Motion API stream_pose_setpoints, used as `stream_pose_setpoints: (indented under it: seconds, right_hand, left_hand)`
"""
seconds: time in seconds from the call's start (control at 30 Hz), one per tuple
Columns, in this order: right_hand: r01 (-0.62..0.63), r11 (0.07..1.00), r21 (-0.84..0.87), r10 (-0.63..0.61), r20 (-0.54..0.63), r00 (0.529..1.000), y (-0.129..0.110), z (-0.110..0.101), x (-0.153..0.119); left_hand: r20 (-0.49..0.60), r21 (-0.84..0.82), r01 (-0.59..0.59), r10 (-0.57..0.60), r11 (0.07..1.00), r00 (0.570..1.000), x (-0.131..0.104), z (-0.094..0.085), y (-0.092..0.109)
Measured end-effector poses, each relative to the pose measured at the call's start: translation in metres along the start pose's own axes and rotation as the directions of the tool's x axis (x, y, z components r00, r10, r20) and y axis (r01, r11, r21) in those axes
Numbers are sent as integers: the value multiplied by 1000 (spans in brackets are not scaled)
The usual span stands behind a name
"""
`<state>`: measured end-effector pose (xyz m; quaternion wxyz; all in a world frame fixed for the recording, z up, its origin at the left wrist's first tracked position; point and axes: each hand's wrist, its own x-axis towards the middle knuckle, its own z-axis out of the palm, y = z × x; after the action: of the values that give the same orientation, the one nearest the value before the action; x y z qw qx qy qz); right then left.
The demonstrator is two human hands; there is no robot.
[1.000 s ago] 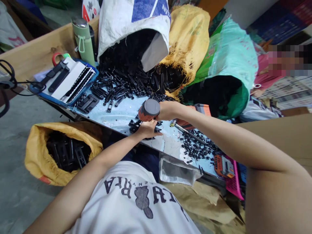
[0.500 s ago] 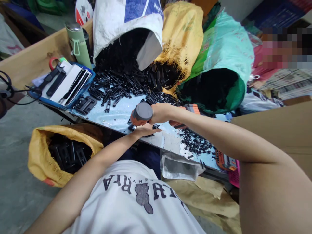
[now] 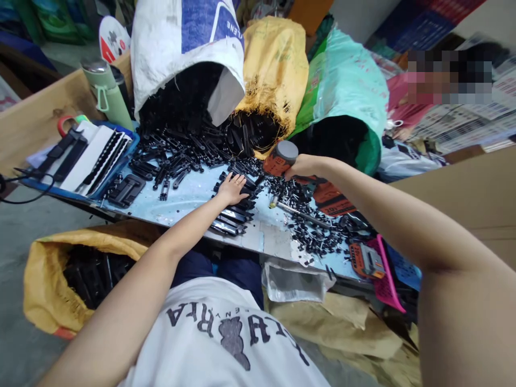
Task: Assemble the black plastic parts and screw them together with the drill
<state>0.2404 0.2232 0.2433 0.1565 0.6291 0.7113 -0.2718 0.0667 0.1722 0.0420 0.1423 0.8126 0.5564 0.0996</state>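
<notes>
My right hand (image 3: pixel 303 166) is wrapped round an orange and grey cordless power drill (image 3: pixel 280 157), held over the right part of the blue worktop (image 3: pixel 157 204). My left hand (image 3: pixel 233 189) lies spread, palm down, on a row of long black plastic parts (image 3: pixel 230 217) near the table's front edge. Small black pieces with metal pins (image 3: pixel 314 236) are heaped below and right of the drill. A metal rod with a brass-coloured end (image 3: pixel 296 208) lies among them. Black clip-like parts (image 3: pixel 177 161) are piled left of my left hand.
White (image 3: pixel 161 43), yellow (image 3: pixel 278 59) and green (image 3: pixel 350 80) sacks spill black parts at the back. A blue tray (image 3: pixel 94 196) and green bottle (image 3: pixel 110 97) stand left. A spare battery (image 3: pixel 366 260) and pink basket (image 3: pixel 387 279) are right. Another person (image 3: pixel 411 102) is behind.
The drill in my right hand has moved right and up, away from my left hand. My left hand has shifted up and now lies spread on the row of parts. The view has shifted.
</notes>
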Motion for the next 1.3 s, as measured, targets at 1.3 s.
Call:
stream_pose_setpoints:
  seconds: [1.3]
  right_hand:
    - [111,799,-591,-85,70,994,-25,47,-41]
  left_hand:
    - [32,3,-68,67,998,997,-83,10,36]
